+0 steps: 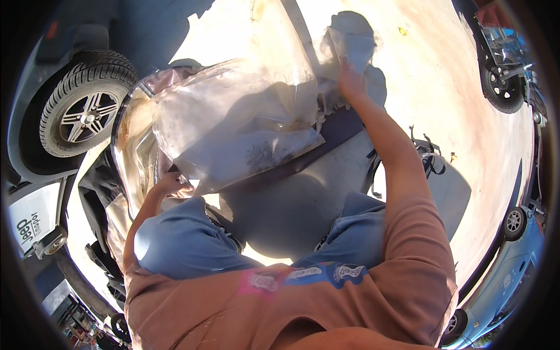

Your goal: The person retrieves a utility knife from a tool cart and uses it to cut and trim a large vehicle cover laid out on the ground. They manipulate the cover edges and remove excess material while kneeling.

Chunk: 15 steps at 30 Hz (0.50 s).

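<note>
A large clear plastic sheet [232, 109], cloudy and wrinkled, spreads before my knees. It is part of a soft vehicle-top panel with dark fabric edging [306, 153]. My left hand [174, 185] is closed on the near-left corner of the plastic, beside my left knee. Out to the far right, my right hand [352, 84] grips a pale, translucent strip [356, 46] that sticks out beyond the fingers. The sheet's right edge looks ragged near that forearm. Further folded clear plastic [142, 148] and a black zipper-like border [117, 131] lie on the left.
A parked vehicle's wheel [89, 116] stands close at the left. Black fabric [98, 188] lies heaped beside my left arm. Dark straps [431, 157] rest on the sunlit concrete [442, 87] at right. A blue car [503, 280] and another wheel [503, 87] are farther right.
</note>
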{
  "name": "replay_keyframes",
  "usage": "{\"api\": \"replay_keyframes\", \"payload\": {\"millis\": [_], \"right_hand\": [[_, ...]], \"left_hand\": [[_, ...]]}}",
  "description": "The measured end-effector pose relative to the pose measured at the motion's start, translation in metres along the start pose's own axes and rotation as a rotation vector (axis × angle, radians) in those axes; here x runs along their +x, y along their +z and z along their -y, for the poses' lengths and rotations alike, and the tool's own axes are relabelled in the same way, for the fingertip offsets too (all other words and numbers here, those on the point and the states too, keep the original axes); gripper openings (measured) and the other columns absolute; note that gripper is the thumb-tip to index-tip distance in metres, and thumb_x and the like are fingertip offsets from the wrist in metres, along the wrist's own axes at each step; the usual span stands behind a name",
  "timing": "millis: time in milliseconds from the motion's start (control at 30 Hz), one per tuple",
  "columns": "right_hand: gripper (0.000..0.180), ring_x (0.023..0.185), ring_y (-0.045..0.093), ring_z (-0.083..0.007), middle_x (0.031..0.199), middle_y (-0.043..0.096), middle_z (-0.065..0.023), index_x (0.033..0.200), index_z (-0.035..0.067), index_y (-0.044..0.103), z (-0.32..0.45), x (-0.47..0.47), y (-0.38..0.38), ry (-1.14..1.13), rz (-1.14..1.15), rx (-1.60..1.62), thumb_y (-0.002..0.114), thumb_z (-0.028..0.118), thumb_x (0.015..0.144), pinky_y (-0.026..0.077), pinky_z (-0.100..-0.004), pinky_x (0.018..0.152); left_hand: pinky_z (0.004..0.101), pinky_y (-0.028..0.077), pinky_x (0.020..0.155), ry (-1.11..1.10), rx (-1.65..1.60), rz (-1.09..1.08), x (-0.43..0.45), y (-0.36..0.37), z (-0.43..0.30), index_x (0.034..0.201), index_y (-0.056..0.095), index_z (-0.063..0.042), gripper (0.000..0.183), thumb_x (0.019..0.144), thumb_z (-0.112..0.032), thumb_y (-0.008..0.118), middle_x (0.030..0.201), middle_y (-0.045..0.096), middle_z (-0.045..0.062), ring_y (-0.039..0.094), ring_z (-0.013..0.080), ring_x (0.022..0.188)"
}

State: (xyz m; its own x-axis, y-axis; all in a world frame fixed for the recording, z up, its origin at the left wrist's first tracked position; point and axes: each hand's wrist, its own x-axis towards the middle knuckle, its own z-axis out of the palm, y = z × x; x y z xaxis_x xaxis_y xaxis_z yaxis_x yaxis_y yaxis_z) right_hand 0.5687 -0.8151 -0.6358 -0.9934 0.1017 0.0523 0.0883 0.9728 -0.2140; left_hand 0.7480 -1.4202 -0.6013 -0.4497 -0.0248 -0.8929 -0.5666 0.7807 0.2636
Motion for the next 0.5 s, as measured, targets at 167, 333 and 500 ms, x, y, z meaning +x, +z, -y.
{"api": "replay_keyframes", "payload": {"millis": [167, 333, 500], "right_hand": [[0.025, 0.082, 0.066, -0.0341, 0.088, 0.062, -0.0233, 0.102, 0.002, 0.051, -0.076, -0.051, -0.055, 0.739, -0.014, 0.424, 0.056, 0.008, 0.078, 0.053, -0.044, 0.076], [0.035, 0.082, 0.066, -0.027, 0.083, 0.063, -0.0157, 0.101, -0.001, 0.059, -0.119, -0.072, -0.042, 0.321, 0.012, -0.022, 0.067, 0.027, 0.081, 0.053, -0.0378, 0.071], [0.047, 0.079, 0.061, -0.0108, 0.094, 0.064, -0.0041, 0.116, -0.003, 0.06, -0.028, -0.012, -0.01, 0.521, 0.566, 1.047, 0.07, 0.032, 0.087, 0.052, -0.029, 0.074]], "left_hand": [[0.0282, 0.052, 0.057, -0.003, -0.165, 0.064, -0.007, -0.003, -0.006, 0.106, 0.063, 0.002, 0.042, 0.074, -0.018, 0.082, 0.081, 0.068, 0.01, 0.064, 0.0156, 0.065], [0.0276, 0.051, 0.056, -0.03, -0.153, 0.063, -0.018, -0.004, -0.018, 0.104, 0.063, 0.001, 0.035, 0.077, -0.015, 0.08, 0.079, 0.067, 0.009, 0.064, 0.0146, 0.064], [0.0284, 0.052, 0.057, 0.065, -0.211, 0.137, -0.006, -0.006, 0.0, 0.107, 0.06, 0.002, 0.037, 0.079, -0.013, 0.078, 0.078, 0.067, 0.009, 0.064, 0.0155, 0.065]]}}
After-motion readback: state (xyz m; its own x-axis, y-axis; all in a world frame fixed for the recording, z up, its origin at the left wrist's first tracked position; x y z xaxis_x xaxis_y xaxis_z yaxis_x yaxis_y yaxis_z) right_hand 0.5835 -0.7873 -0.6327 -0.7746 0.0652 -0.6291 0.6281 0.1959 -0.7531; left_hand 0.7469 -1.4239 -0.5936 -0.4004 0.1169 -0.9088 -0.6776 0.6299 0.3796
